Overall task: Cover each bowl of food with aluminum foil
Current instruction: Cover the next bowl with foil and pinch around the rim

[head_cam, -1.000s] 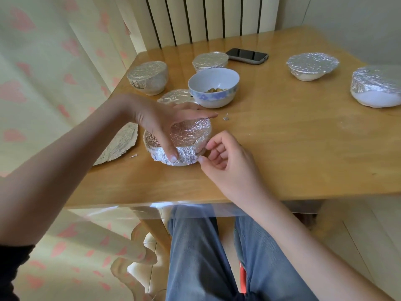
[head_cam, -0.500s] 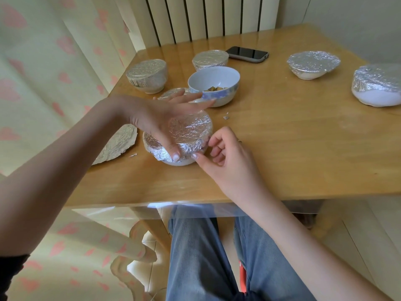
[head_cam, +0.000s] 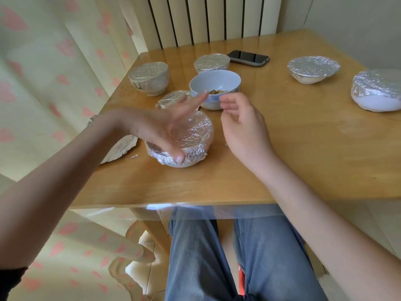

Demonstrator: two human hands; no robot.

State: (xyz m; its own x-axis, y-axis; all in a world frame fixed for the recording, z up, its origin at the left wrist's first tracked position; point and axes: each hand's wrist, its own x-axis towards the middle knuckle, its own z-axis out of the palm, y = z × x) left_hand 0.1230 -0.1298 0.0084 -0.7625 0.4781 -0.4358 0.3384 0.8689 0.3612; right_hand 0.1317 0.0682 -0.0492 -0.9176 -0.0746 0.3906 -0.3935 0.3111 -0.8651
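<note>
Both hands work by the foil-wrapped bowl [head_cam: 191, 137]: left hand [head_cam: 160, 127] spread over it, thumb pressing its rim; right hand [head_cam: 243, 122] loosely curled beside it, holding nothing.

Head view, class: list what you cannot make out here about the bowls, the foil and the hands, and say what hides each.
- Foil-covered bowls, e.g. the near one: contents hidden by foil.
- Blue-patterned bowl: food too small to identify; its front is hidden by the right hand.
- Foil sheet at the table's left edge: partly hidden by the left forearm.
- Left hand: fingers motion-blurred.
- Rightmost bowl: cut by the frame edge.
</note>
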